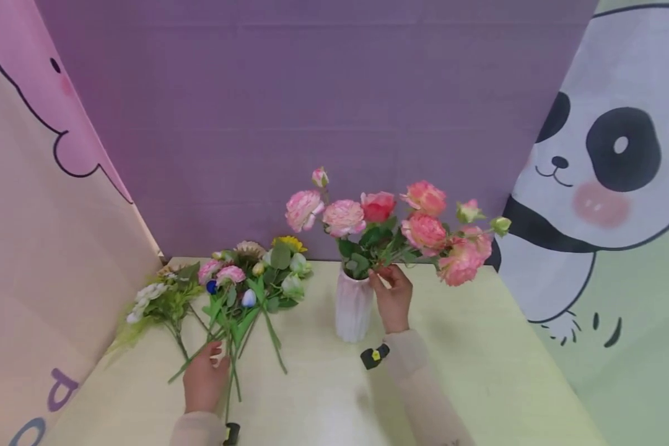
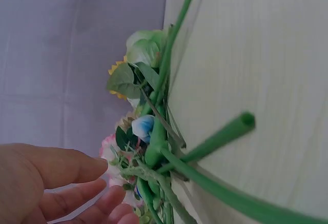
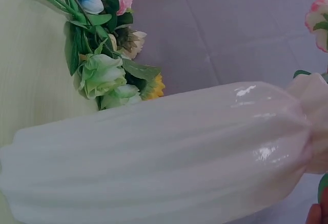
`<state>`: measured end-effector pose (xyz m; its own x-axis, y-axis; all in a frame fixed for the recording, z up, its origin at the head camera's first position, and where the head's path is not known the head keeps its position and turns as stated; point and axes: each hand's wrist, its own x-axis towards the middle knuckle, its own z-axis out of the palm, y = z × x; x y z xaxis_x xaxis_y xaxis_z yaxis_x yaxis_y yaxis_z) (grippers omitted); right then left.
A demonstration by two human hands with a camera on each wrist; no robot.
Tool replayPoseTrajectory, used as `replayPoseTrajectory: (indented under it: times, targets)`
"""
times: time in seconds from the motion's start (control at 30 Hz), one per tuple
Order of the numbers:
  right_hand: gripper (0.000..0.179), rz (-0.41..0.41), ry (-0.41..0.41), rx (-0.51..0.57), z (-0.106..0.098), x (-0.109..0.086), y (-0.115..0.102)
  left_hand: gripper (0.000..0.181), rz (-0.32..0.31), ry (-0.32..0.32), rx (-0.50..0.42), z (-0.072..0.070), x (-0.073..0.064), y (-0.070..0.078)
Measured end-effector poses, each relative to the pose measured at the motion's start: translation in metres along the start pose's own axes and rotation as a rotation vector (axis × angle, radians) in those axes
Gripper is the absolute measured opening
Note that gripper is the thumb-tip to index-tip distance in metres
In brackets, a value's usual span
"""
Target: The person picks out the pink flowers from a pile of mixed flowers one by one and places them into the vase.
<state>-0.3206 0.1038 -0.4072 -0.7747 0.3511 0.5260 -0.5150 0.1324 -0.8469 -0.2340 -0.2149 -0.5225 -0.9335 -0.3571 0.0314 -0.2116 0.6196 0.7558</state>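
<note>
A white, pink-tinged ribbed vase (image 1: 354,310) stands upright, holding pink and coral artificial flowers (image 1: 424,232) that spread to both sides. My right hand (image 1: 396,297) is at the vase's rim, thumb and forefinger pinching its right edge below the leaves. In the right wrist view the vase fills the lower part, and only fingertips (image 3: 314,215) show in the corner. My left hand (image 1: 205,378) is beside the green stems (image 1: 233,347) of a loose flower bunch. In the left wrist view its bent fingers (image 2: 66,165) stay loose next to those stems, holding nothing.
The bunch includes a blue-white tulip bud (image 1: 248,298), a yellow flower (image 1: 291,243) and pale green blooms (image 1: 293,286). White flowers (image 1: 147,298) with feathery leaves lie at the left. A purple backdrop (image 1: 334,93) rises behind the pale table (image 1: 312,402).
</note>
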Motion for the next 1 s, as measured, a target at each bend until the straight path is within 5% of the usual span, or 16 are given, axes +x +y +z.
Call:
replayPoseTrajectory:
  times: [0.17,0.33,0.53,0.7,1.0]
  targets:
    - [0.013,-0.005,0.023,-0.039,0.001,-0.004,-0.007,0.039,0.025,-0.002,0.042,-0.002,0.002,-0.005]
    - [0.013,0.032,0.012,0.037,0.0,-0.004,-0.003,0.035,-0.001,-0.042,0.072,0.0,0.002,-0.008]
    - [0.017,0.074,-0.021,0.122,-0.003,-0.003,0.009,0.033,-0.05,-0.072,0.06,0.004,0.007,-0.016]
    - [0.021,0.091,-0.015,0.155,-0.007,-0.003,0.028,0.029,-0.029,-0.077,0.103,0.005,0.008,-0.021]
    - [0.02,0.247,0.029,0.127,-0.02,-0.019,0.043,0.025,-0.065,-0.086,0.128,0.007,0.011,-0.024]
